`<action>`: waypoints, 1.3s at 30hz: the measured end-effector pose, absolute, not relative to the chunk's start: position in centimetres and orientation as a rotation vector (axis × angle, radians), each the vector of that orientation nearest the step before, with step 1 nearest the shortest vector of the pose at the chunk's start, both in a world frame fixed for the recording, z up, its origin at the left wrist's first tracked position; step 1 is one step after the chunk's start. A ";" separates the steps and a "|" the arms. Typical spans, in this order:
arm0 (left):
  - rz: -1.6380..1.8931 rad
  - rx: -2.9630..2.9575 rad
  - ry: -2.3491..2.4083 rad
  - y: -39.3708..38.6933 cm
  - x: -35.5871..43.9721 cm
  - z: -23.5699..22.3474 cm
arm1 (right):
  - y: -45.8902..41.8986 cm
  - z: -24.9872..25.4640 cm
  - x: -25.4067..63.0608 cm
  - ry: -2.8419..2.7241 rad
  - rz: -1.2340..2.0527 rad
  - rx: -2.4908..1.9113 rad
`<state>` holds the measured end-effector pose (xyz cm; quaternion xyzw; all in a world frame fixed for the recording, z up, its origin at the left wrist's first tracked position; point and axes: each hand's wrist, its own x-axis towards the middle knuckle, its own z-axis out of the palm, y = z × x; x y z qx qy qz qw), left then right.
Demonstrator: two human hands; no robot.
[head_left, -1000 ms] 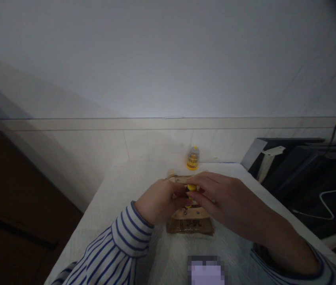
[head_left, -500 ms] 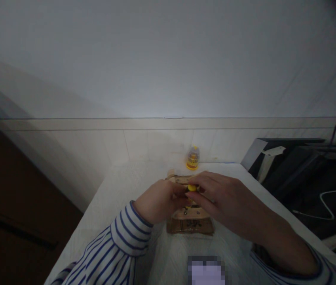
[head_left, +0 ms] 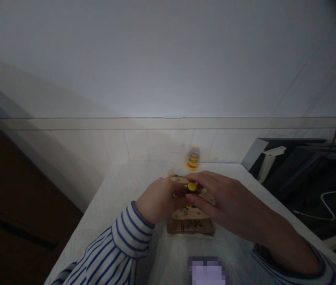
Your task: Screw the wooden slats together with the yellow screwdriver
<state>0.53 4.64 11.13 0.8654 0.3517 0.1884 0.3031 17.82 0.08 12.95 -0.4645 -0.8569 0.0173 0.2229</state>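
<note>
A small screwdriver (head_left: 192, 187) with a yellow-capped black handle stands over a light wooden piece (head_left: 191, 213). Its tip is hidden under my hands. My left hand (head_left: 164, 200) is closed, its fingers pinched at the left side of the handle. Around the handle's right side curve the thumb and fingers of my right hand (head_left: 225, 198), just below the yellow cap. The wooden piece carries small dark screws and lies on a brown packet (head_left: 190, 227) with dark print; both are partly covered by my hands.
A clear domed case (head_left: 193, 159) with a yellow base stands at the back by the wall. The white covered table (head_left: 120, 178) holds a pixelated phone-like object (head_left: 207, 273) at the front. Dark panels and a white cable (head_left: 313, 215) lie to the right, a brown cabinet (head_left: 13, 198) left.
My right fingers have shifted a little around the handle, and more of its yellow cap and black body shows. My left hand and the wooden piece stay nearly in place.
</note>
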 end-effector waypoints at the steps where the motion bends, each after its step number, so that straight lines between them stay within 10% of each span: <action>1: 0.493 2.298 0.939 4.7 0.5 11.2 | 0.1 12.9 17.8 -2.366 0.047 -1.264; 39: 0.479 2.256 0.727 4.7 0.4 11.2 | 0.0 13.2 17.7 -2.428 -0.015 -1.277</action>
